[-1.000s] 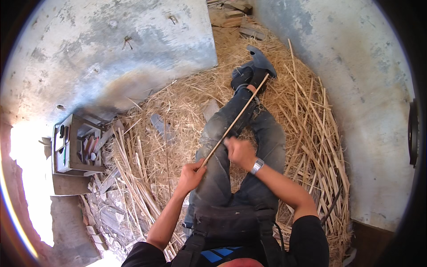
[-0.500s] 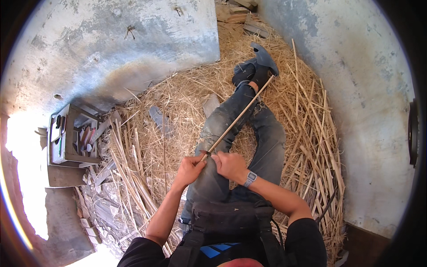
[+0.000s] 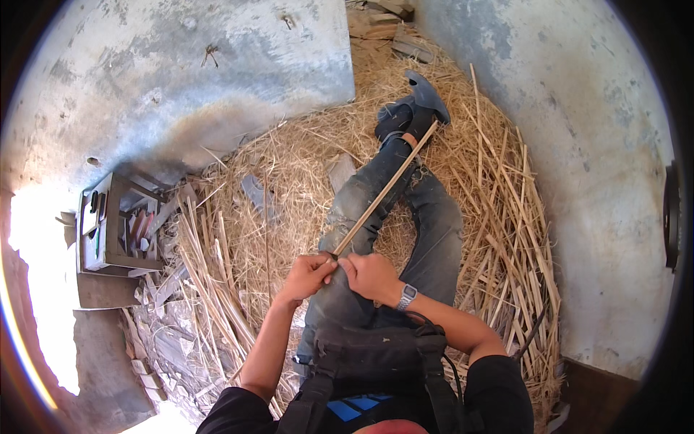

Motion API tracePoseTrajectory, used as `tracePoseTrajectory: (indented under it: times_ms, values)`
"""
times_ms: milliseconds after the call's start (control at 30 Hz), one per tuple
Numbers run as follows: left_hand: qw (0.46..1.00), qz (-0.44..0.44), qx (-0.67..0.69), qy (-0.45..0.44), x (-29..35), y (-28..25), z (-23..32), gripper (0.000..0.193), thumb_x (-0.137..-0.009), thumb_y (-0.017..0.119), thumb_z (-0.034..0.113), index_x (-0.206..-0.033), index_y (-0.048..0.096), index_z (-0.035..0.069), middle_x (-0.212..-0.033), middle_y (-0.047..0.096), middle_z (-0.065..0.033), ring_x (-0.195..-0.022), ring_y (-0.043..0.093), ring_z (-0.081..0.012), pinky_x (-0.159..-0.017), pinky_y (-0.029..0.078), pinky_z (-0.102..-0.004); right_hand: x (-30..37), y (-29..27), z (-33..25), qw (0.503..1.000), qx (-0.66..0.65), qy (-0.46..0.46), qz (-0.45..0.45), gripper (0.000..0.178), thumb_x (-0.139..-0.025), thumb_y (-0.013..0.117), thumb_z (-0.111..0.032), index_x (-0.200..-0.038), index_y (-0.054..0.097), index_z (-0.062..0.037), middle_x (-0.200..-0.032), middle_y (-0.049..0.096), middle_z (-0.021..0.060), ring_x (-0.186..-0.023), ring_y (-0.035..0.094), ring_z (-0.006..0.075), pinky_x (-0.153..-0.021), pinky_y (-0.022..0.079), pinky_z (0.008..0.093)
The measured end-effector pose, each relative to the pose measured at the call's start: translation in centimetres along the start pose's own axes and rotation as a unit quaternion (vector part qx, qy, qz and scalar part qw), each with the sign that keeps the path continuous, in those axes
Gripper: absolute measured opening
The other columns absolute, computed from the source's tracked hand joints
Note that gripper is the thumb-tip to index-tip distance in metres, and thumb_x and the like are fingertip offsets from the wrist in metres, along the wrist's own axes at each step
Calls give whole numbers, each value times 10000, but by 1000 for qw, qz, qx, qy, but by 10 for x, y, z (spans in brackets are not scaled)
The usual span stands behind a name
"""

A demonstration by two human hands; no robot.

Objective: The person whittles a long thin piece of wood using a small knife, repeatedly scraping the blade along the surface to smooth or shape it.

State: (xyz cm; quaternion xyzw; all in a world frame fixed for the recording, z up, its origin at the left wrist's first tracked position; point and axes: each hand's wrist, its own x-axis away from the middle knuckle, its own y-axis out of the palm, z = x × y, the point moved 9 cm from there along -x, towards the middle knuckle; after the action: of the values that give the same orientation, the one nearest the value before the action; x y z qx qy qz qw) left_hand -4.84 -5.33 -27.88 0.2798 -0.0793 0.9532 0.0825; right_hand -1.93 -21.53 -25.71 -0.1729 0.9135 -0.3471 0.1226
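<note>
A long thin bamboo strip (image 3: 387,189) slants from beside my crossed feet down over my leg to my hands. My left hand (image 3: 309,278) is closed, its fingertips pinched at the strip's near end. Close on its right, my right hand (image 3: 371,278) is closed with the thumb pressed against the same spot; its grip is hidden. A small dark piece, perhaps a blade (image 3: 333,255), shows where the strip meets my fingers. My trouser leg (image 3: 340,298) lies under both hands.
Straw-like shavings (image 3: 303,159) cover the floor around my legs. Long strips lie piled at the right (image 3: 510,253) and left (image 3: 217,267). A wooden cabinet (image 3: 119,224) holding small items stands at the left. Plastered walls (image 3: 600,145) close in; a grey sandal (image 3: 426,94) is at my foot.
The bamboo strip's far end has shifted slightly left and toward me. My hands have turned a little at its near end, and less of the dark piece shows.
</note>
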Motion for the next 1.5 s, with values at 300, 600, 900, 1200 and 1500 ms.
tracePoseTrajectory:
  times_ms: [300,600,900,1200,1500]
  values:
    - [992,-61,91,-58,19,13,-6,289,-1058,649,218,-1223,728,-6,-691,619,8,-458,408,-17,-429,265,-217,-51,-79,33,970,-120,67,202,536,-873,832,-489,-746,631,-9,-549,559,89,-471,552,223,-493,443,389]
    - [989,-105,69,-74,51,7,-29,357,-1122,527,318,-1034,681,9,-584,561,-2,-438,415,-46,-421,301,-233,-76,-126,134,931,-27,154,331,597,-903,792,-518,-689,581,-2,-591,617,154,-552,635,369,-543,481,468]
    - [982,-147,57,-103,41,-6,-76,555,-1152,369,453,-849,601,50,-506,463,13,-412,390,-83,-404,315,-246,-105,-134,186,950,73,166,254,434,-1102,479,-365,-937,711,-38,-745,679,228,-680,646,454,-609,485,557]
    - [978,-155,79,-114,37,-3,-69,549,-1147,395,447,-791,561,63,-461,393,27,-358,327,-87,-359,253,-256,-119,-163,187,945,84,111,297,379,-1076,555,-363,-849,634,-69,-673,622,201,-623,611,449,-549,445,545]
    - [917,-209,269,-211,38,23,-65,526,-1110,459,513,-759,465,122,-469,302,55,-341,245,-62,-327,185,-238,-102,-90,133,965,2,28,259,442,-1052,590,-357,-740,604,-44,-648,614,241,-630,621,480,-551,468,550]
